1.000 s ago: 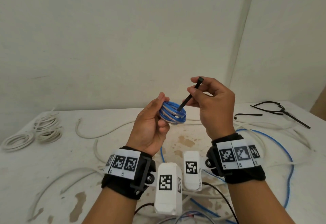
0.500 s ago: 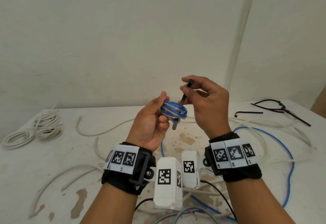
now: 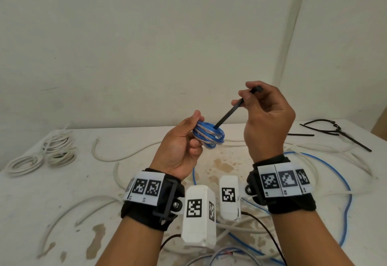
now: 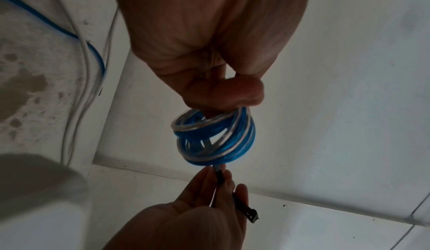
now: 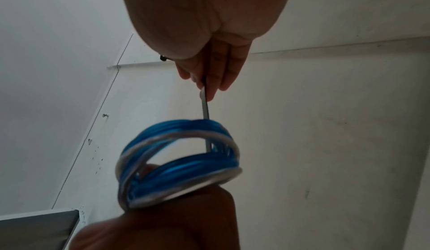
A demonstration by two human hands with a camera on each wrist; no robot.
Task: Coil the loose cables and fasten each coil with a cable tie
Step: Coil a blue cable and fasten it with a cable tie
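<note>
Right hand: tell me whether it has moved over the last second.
Yes. The right hand dipped left toward the blue coil, then rose back right, against the wall corner.

both forearms reached forward and up, each wrist wrapped in a black band with tag markers. the left hand (image 3: 180, 146) was raised palm toward the right, its thumb and curled fingers gripping the blue coil (image 3: 208, 134). the right hand (image 3: 267, 119) sat higher, just beside it, back toward the camera, its thumb and fingertips pinching the black cable tie (image 3: 230, 112) near the head.
</note>
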